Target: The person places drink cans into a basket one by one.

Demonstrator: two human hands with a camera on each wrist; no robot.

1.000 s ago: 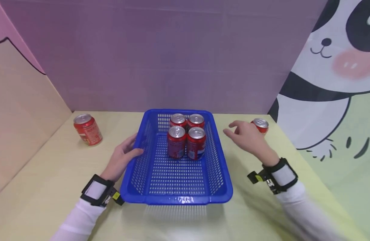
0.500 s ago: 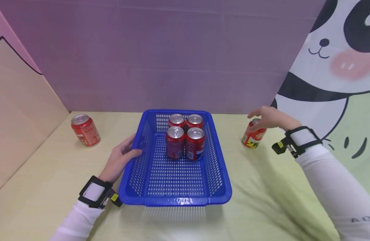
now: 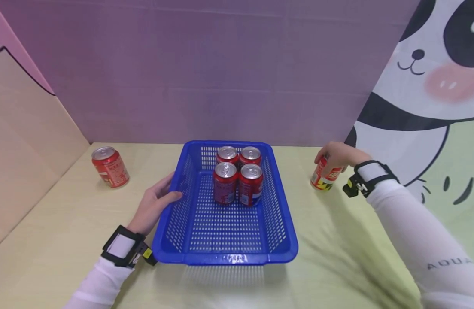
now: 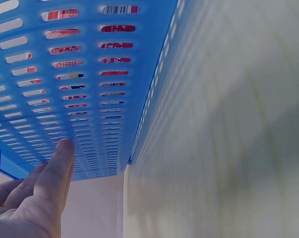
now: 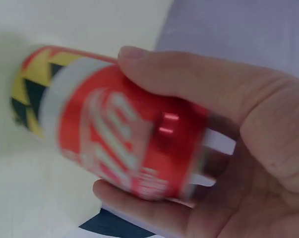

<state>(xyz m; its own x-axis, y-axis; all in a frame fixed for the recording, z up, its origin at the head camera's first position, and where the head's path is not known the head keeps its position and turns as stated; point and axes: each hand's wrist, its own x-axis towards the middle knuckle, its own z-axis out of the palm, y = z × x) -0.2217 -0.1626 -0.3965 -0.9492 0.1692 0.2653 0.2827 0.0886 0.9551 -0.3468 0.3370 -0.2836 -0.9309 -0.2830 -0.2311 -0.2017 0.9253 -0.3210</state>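
On the right side of the table, my right hand (image 3: 340, 154) grips a red soda can (image 3: 323, 182) from above. In the right wrist view the thumb lies along one side of this can (image 5: 109, 124) and fingers lie on the other. A blue plastic basket (image 3: 229, 258) with perforated walls stands in the middle, and several upright red soda cans (image 3: 224, 189) are grouped in its far half. My left hand (image 3: 151, 209) holds the basket's left side, thumb over the rim. Its fingers (image 4: 57, 173) lie against the outer wall in the left wrist view.
Another red soda can (image 3: 111, 168) stands on the table (image 3: 67, 240) at the far left. A purple wall (image 3: 221, 77) rises behind the table's back edge. A panda-printed panel (image 3: 414, 111) borders the right side.
My right hand has moved right from beside the basket to the can on the right and closed its fingers round it. The left hand and basket have stayed in place.
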